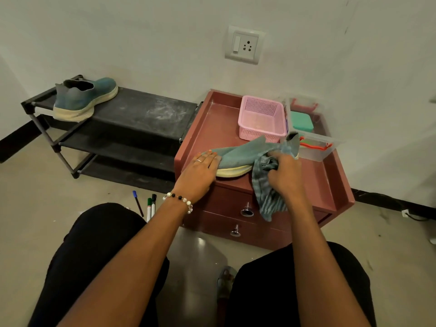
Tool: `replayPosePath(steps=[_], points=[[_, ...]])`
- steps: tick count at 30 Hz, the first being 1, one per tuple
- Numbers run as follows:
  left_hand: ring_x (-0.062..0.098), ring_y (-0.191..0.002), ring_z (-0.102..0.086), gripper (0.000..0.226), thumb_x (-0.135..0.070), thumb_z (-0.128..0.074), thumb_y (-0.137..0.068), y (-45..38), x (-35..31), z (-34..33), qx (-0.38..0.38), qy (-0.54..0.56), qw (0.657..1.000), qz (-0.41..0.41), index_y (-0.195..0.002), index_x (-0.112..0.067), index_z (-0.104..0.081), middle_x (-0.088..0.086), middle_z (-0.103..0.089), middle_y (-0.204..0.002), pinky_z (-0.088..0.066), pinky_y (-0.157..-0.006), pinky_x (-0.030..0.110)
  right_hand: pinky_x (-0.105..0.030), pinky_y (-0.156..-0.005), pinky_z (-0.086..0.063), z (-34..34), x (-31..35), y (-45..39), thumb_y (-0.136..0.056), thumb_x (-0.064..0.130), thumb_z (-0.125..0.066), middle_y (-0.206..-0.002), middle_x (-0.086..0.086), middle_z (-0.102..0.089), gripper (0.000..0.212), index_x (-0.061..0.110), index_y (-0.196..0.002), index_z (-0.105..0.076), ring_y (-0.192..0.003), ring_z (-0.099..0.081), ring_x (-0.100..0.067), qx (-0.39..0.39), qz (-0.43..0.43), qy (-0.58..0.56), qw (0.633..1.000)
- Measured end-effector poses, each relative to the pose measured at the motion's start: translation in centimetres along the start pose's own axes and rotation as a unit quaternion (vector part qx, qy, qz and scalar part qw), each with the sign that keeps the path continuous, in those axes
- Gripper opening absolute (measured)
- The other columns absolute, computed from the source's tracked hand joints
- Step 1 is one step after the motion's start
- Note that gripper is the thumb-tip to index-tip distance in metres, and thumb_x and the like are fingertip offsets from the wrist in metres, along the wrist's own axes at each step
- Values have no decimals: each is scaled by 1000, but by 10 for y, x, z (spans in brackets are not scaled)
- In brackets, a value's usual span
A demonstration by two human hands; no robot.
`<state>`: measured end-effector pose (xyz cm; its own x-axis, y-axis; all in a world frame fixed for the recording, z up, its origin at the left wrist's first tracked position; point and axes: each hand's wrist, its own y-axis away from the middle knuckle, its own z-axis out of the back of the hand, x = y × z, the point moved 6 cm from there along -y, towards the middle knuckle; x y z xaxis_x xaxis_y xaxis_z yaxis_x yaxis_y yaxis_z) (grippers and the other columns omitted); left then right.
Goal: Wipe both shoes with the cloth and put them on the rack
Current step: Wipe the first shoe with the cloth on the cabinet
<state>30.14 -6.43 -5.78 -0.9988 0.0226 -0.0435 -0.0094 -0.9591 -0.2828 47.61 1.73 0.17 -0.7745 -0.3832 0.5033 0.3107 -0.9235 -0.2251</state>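
Note:
One teal shoe (82, 97) with a cream sole stands on the top shelf of the black rack (141, 109), at its left end. The second teal shoe (240, 153) lies on the red drawer unit (212, 119), toe to the left. My left hand (204, 168) rests flat on its toe and holds it down. My right hand (283, 172) grips a grey-blue striped cloth (266, 192) bunched against the shoe's middle, and the cloth's tail hangs over the drawer front. The shoe's heel is partly hidden by the cloth and my right hand.
A pink basket (262, 118) and a clear box (313, 142) with a green case stand at the back of the drawer unit. Three markers (147, 206) lie on the floor by my left knee. A wall socket (244, 44) is above.

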Motion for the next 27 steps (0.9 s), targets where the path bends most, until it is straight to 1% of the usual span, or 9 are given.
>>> replayPosePath(steps=[3, 7, 10, 13, 15, 19, 21, 24, 27], points=[[30, -129, -45, 64, 0, -65, -79, -3, 4, 16, 17, 76, 997, 12, -138, -3, -42, 17, -49, -138, -29, -111, 36, -29, -89, -45, 27, 8, 5, -74, -11, -46, -112, -14, -67, 53, 10, -118, -64, -107, -59, -29, -73, -15, -76, 994], [22, -121, -47, 56, -7, -59, -88, -5, 15, 38, 91, 169, 981, 36, -139, -14, -39, 5, -49, -132, -37, -101, 33, -31, -95, -45, 40, 18, 11, -70, -12, -44, -115, -11, -65, 59, 13, -120, -63, -110, -57, -27, -116, -6, -133, 984], [23, -146, -15, 63, -7, -54, -93, -2, 14, 42, 100, 161, 982, 23, -149, -9, -25, 11, -26, -154, -17, -116, 34, -24, -96, -38, 15, 29, 15, -72, -13, -47, -120, -13, -61, 55, 7, -123, -59, -116, -53, -26, -84, -9, -132, 988], [25, -146, 15, 74, -12, -48, -95, -1, 13, 40, 52, 98, 994, 19, -152, -5, -1, 11, 6, -160, 0, -120, 41, -36, -116, -17, -28, 47, 26, -75, -11, -50, -152, -19, -28, 68, 2, -141, -37, -145, -15, -32, -14, -4, -90, 996], [28, -144, 22, 82, -11, -49, -93, -1, 16, 37, 47, 48, 997, 31, -150, -5, 9, 12, 18, -158, 6, -118, 45, -32, -117, -7, -41, 61, 31, -74, -13, -49, -157, -18, -13, 75, 2, -146, -30, -147, 0, -29, 5, 27, -113, 993], [30, -141, 27, 89, 2, -47, -87, -1, 24, 37, 51, 60, 995, 59, -148, -4, 18, 13, 29, -154, 1, -118, 50, -32, -119, -9, -44, 86, 36, -65, -18, -51, -149, -19, -35, 76, -1, -138, -44, -144, -20, -27, 85, 208, -118, 967], [28, -142, 26, 87, 0, -45, -88, 0, 25, 37, 48, 70, 995, 55, -148, -4, 18, 12, 28, -154, 1, -119, 48, -29, -118, -13, -40, 82, 38, -64, -19, -54, -145, -16, -41, 75, 1, -136, -47, -140, -28, -23, 134, 254, -95, 953], [27, -146, 16, 82, -9, -45, -92, 0, 23, 38, 42, 88, 995, 35, -148, -1, 14, 15, 21, -156, 1, -120, 41, -19, -115, -9, -21, 61, 27, -71, -13, -56, -146, -11, -42, 69, 10, -136, -49, -140, -33, -21, 118, 224, -46, 966], [28, -147, 7, 81, -15, -48, -94, -2, 22, 39, 25, 105, 994, 29, -149, 1, 9, 18, 14, -158, 1, -118, 36, -44, -119, -4, -14, 40, 19, -80, -2, -55, -155, -3, -28, 69, 15, -145, -36, -146, -15, -21, 79, 153, 161, 972]])
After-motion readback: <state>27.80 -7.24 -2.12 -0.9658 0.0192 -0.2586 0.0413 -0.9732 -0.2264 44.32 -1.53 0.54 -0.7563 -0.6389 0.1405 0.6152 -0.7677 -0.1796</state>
